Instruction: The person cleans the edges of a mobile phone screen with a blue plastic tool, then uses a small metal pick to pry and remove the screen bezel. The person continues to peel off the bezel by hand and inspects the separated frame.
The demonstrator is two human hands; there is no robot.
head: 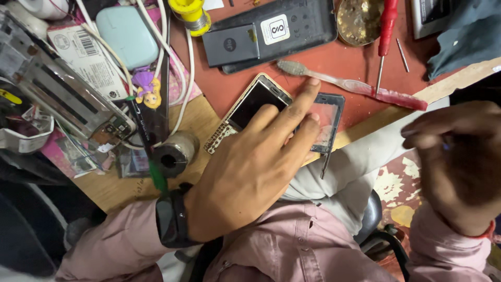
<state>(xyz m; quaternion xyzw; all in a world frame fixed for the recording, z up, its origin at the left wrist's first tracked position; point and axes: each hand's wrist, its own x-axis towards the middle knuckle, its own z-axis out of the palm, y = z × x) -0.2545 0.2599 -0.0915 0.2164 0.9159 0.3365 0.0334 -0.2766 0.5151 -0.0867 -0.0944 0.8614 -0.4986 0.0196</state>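
Note:
My left hand (255, 167) reaches over the table edge, fingers spread, resting on a gold-rimmed keypad phone (245, 107) and a dark phone frame with a clear pinkish window (330, 112). The index fingertip lies near the bristle end of a worn toothbrush (355, 86). A black band sits on that wrist. My right hand (459, 156) hovers off the table at the right, fingers curled; a small blue bit shows between them, too small to identify.
A red-handled screwdriver (385, 36), a round brass dish (357, 18), a black tray with a battery (271, 31), a yellow reel (190, 13), white cables (182, 78), a pale blue case (128, 34), a metal cylinder (175, 154) and circuit parts (57, 89) crowd the table.

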